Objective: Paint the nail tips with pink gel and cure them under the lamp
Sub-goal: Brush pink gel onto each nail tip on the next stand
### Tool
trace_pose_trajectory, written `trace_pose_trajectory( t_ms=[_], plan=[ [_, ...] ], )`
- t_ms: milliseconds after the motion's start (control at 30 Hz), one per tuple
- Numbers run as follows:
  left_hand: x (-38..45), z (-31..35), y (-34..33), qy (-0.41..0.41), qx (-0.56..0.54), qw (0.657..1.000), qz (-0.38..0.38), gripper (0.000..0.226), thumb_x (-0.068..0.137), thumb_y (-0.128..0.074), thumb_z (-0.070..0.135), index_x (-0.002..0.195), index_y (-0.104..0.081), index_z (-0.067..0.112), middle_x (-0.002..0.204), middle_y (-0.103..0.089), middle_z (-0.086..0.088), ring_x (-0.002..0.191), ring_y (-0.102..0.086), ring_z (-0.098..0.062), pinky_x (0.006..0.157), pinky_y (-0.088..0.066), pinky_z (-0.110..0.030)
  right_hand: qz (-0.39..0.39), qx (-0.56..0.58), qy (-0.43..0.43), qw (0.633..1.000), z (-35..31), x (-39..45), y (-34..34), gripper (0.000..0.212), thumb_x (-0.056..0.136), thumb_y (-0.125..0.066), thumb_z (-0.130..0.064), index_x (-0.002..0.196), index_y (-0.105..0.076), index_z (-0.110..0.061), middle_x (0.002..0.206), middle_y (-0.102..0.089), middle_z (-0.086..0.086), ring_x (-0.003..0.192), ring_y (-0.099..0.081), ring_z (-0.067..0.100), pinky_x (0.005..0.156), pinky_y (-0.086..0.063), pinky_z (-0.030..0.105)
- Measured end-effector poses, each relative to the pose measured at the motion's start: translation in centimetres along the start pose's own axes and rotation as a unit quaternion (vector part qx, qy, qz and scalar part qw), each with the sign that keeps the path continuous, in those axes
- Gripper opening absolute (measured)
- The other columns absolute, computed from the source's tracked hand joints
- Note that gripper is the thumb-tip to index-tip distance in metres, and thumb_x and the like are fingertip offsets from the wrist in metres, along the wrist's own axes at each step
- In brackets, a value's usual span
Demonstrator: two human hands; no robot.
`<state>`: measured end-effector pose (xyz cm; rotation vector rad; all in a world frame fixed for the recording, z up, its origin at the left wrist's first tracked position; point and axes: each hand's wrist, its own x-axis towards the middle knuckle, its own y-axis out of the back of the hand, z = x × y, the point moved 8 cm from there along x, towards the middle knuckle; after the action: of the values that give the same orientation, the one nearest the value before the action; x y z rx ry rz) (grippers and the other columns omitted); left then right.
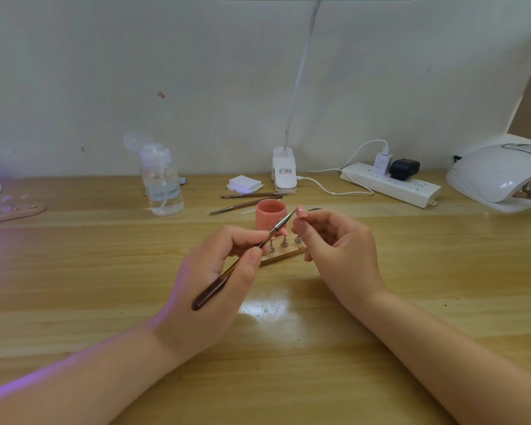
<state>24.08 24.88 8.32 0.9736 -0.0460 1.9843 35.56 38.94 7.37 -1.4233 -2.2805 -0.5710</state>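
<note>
Wooden desk [411, 286]: left hand [215, 271] pinches one brush [242, 256], right hand [334, 243] pinches one nail tip [301, 212].

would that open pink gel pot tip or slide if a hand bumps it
The pink gel pot looks squat and wide-based, so it would probably slide rather than tip. It stands open, so a hard knock could spill gel. The wooden table looks smooth.

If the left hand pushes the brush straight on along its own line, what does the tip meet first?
The left hand points the brush up and right. Its tip is already at the pink nail tip that the right hand pinches, so probably that, though depth is unclear.
</note>
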Motion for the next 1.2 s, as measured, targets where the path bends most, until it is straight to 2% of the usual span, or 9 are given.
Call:
trace_pose_trajectory(
  t_ms=[133, 300, 467, 633, 800, 867, 967, 1100, 1200],
  plan=[
    [-0.1, 0.0, 0.2, -0.006, -0.004, 1.0, 0.005, 0.018, 0.09, -0.047, 0.033, 0.101, -0.061, 0.032, 0.092, -0.071, 0.014, 0.092, -0.067, -0.008, 0.08, -0.049, -0.018, 0.003, -0.006, 0.003, 1.0, 0.0, 0.1, 0.0, 0.016, 0.086, -0.07, -0.014, 0.084, -0.068, -0.03, 0.073, -0.071, -0.005, 0.053, -0.058, 0.014, 0.05, -0.047, 0.017],
    [0.1, 0.0, 0.1, 0.003, -0.005, 1.0, 0.011, 0.018, 0.091, -0.048, 0.035, 0.105, -0.06, 0.037, 0.098, -0.071, 0.017, 0.096, -0.066, -0.003, 0.082, -0.048, -0.014, 0.004, -0.004, -0.002, 1.0, 0.3, 0.1, 0.0, 0.011, 0.086, -0.07, -0.014, 0.089, -0.07, -0.025, 0.074, -0.071, -0.001, 0.054, -0.058, 0.011, 0.051, -0.048, 0.018],
    [-0.1, 0.6, 0.5, -0.027, 0.021, 0.999, 0.018, 0.019, 0.089, -0.046, 0.027, 0.096, -0.062, 0.034, 0.087, -0.07, 0.012, 0.087, -0.067, -0.009, 0.078, -0.052, -0.023, 0.006, -0.008, -0.006, 1.0, 0.4, 0.1, 0.1, 0.011, 0.088, -0.069, -0.014, 0.089, -0.068, -0.025, 0.073, -0.07, -0.002, 0.053, -0.057, 0.011, 0.051, -0.048, 0.018],
    [0.1, 0.5, 0.4, -0.007, 0.017, 0.999, 0.027, 0.018, 0.09, -0.048, 0.033, 0.103, -0.061, 0.037, 0.096, -0.071, 0.019, 0.092, -0.066, -0.003, 0.079, -0.047, -0.012, 0.003, -0.023, -0.003, 1.0, 0.4, 0.1, 0.1, 0.006, 0.087, -0.07, -0.015, 0.091, -0.07, -0.02, 0.072, -0.07, -0.001, 0.055, -0.059, 0.022, 0.055, -0.054, 0.036],
    [-0.1, 0.7, 0.4, -0.022, 0.024, 0.999, 0.019, 0.019, 0.089, -0.045, 0.029, 0.096, -0.061, 0.034, 0.088, -0.069, 0.013, 0.087, -0.066, -0.009, 0.076, -0.047, -0.014, 0.004, -0.037, 0.002, 0.999, 0.3, 0.1, 0.1, 0.008, 0.088, -0.069, -0.016, 0.088, -0.069, -0.024, 0.073, -0.07, -0.004, 0.06, -0.06, 0.031, 0.059, -0.052, 0.046],
    [-0.1, 0.7, 0.5, -0.013, 0.018, 0.999, 0.029, 0.018, 0.089, -0.046, 0.031, 0.098, -0.061, 0.035, 0.09, -0.07, 0.015, 0.088, -0.066, -0.009, 0.077, -0.048, -0.016, 0.003, -0.04, 0.0, 0.999, 0.3, 0.1, 0.1, 0.006, 0.088, -0.069, -0.016, 0.09, -0.07, -0.022, 0.074, -0.07, -0.003, 0.061, -0.06, 0.032, 0.06, -0.052, 0.048],
    [0.1, 0.5, 0.3, -0.005, 0.028, 0.999, 0.022, 0.018, 0.09, -0.047, 0.035, 0.103, -0.059, 0.039, 0.096, -0.069, 0.02, 0.092, -0.065, -0.005, 0.078, -0.046, -0.01, 0.003, -0.044, 0.003, 0.999, 0.3, 0.0, 0.1, 0.008, 0.088, -0.07, -0.016, 0.09, -0.07, -0.023, 0.074, -0.07, -0.004, 0.061, -0.06, 0.031, 0.06, -0.052, 0.048],
    [-0.1, 0.9, 0.1, -0.028, 0.024, 0.999, -0.004, 0.02, 0.089, -0.046, 0.027, 0.099, -0.062, 0.033, 0.091, -0.069, 0.012, 0.088, -0.065, -0.012, 0.077, -0.048, -0.019, 0.004, -0.048, 0.001, 0.999, 0.4, 0.1, 0.1, 0.008, 0.088, -0.069, -0.015, 0.092, -0.07, -0.022, 0.075, -0.07, -0.003, 0.062, -0.06, 0.032, 0.061, -0.052, 0.048],
    [0.0, 0.8, 0.3, -0.018, 0.022, 1.0, 0.012, 0.019, 0.09, -0.046, 0.031, 0.102, -0.06, 0.036, 0.095, -0.069, 0.014, 0.089, -0.064, -0.01, 0.077, -0.045, -0.013, 0.003, -0.053, -0.002, 0.999, 0.5, 0.1, 0.1, 0.006, 0.088, -0.069, -0.015, 0.093, -0.071, -0.018, 0.075, -0.07, -0.003, 0.062, -0.06, 0.033, 0.061, -0.052, 0.049]
  ],
)
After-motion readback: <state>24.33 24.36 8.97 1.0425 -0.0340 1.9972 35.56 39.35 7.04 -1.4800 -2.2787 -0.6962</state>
